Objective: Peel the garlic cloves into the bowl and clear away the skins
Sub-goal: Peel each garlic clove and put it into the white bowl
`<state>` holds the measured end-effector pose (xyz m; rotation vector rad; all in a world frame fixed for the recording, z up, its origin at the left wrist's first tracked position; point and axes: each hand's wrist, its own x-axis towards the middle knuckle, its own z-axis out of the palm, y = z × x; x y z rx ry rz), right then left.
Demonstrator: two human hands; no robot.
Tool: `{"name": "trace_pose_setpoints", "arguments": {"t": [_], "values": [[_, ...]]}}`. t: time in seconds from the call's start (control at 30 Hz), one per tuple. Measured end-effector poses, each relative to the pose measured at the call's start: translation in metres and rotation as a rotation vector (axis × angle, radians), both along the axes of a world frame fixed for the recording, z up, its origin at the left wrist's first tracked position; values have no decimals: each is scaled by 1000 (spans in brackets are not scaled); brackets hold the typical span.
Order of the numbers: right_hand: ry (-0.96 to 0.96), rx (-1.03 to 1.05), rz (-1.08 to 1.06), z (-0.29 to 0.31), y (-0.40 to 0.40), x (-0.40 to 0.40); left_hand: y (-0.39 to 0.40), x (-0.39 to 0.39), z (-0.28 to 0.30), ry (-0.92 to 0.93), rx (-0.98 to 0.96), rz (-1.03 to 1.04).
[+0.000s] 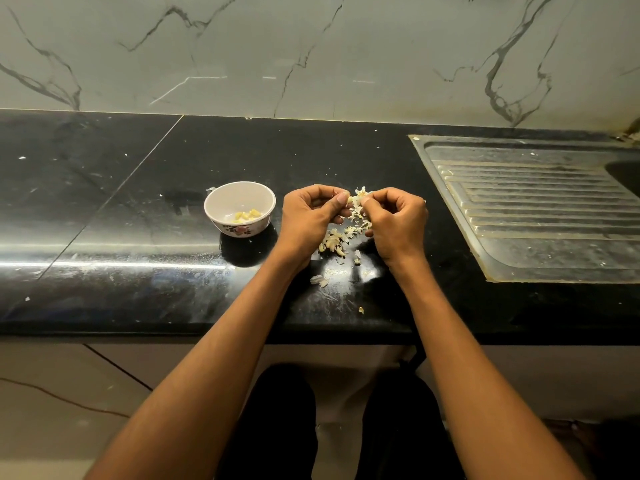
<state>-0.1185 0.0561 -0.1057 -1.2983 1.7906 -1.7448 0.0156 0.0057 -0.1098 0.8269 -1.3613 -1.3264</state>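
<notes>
A small white bowl [239,206] with a flower pattern stands on the black counter and holds several peeled yellow cloves [246,215]. Just right of it, my left hand [310,216] and my right hand [398,221] meet above the counter, both pinching one garlic clove [354,199] between thumbs and fingertips. A heap of loose papery skins [358,221] lies under and between the hands. Several unpeeled cloves [332,244] lie by my left wrist, and one more clove [319,280] sits nearer the front edge.
The black stone counter [138,209] runs left to right against a marble wall. A steel sink drainboard [540,209] fills the right side, with the basin at the far right edge. Small skin flecks dot the counter. My legs show below the front edge.
</notes>
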Motion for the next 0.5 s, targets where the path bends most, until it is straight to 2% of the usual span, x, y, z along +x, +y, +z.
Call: {"name": "trace_pose_setpoints", "arguments": {"t": [0.23,0.4,0.5], "values": [[327,14,-102,-3,0,0,1,0,1,21,10,-13],[351,65,-64,-7,-2,-4,1,0,0,44,19,-16],[283,37,-62,-6,-2,-3,0,0,0,54,20,-13]]}}
